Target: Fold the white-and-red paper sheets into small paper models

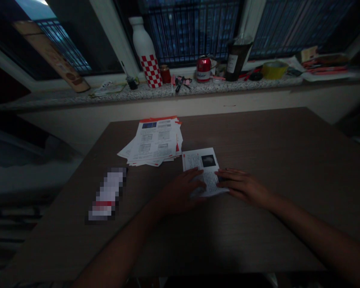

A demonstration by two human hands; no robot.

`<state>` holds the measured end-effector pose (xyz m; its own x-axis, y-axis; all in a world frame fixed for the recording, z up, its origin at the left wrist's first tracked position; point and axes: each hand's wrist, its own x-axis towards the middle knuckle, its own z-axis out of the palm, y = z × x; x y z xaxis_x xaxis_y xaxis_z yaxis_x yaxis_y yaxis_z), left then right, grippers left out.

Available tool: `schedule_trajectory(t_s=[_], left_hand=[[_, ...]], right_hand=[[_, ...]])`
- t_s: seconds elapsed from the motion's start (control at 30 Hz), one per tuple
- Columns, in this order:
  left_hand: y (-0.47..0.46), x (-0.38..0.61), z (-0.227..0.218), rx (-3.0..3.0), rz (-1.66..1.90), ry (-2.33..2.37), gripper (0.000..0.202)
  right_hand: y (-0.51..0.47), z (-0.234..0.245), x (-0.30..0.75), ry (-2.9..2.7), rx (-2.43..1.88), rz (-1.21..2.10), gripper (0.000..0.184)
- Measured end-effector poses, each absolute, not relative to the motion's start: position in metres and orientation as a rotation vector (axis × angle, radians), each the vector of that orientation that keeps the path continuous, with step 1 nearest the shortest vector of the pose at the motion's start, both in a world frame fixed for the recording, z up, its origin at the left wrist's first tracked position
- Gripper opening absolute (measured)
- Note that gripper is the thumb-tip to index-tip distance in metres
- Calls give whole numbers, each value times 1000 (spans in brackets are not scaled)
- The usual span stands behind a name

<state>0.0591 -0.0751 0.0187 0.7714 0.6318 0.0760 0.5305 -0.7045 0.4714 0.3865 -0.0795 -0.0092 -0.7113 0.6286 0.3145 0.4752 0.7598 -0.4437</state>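
Observation:
A printed sheet of paper (210, 176), seemingly folded, lies on the brown table (258, 140) between my hands. It carries text and a dark picture. My left hand (184, 190) rests on its left and lower edge, fingers apart and slightly bent. Across the sheet's right edge lies my right hand (243, 184), its fingers stretched out flat. Part of the sheet is hidden under both hands. Farther up and left sits a loose stack of printed sheets (154, 140) with orange edges.
A phone (108, 194) with a blurred screen lies at the left. Along the windowsill (108, 98) behind the table stand a white bottle with red checks (147, 56), a red can (203, 69), a dark pouch (237, 58), yellow tape (274, 71) and a tall brown tube (54, 58).

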Motion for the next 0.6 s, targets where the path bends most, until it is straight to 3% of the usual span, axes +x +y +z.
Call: schedule_trajectory(t_s=[0.2, 0.37, 0.6], left_hand=[[-75, 52, 26, 2550, 309, 855, 67], [-67, 46, 19, 2569, 395, 939, 34], [-62, 45, 9, 2591, 461, 955, 29]], right_hand=[[-81, -4, 387, -2391, -906, 533, 31], [-81, -4, 390, -2320, -967, 543, 32], [-79, -3, 391, -2348, -955, 590, 34]])
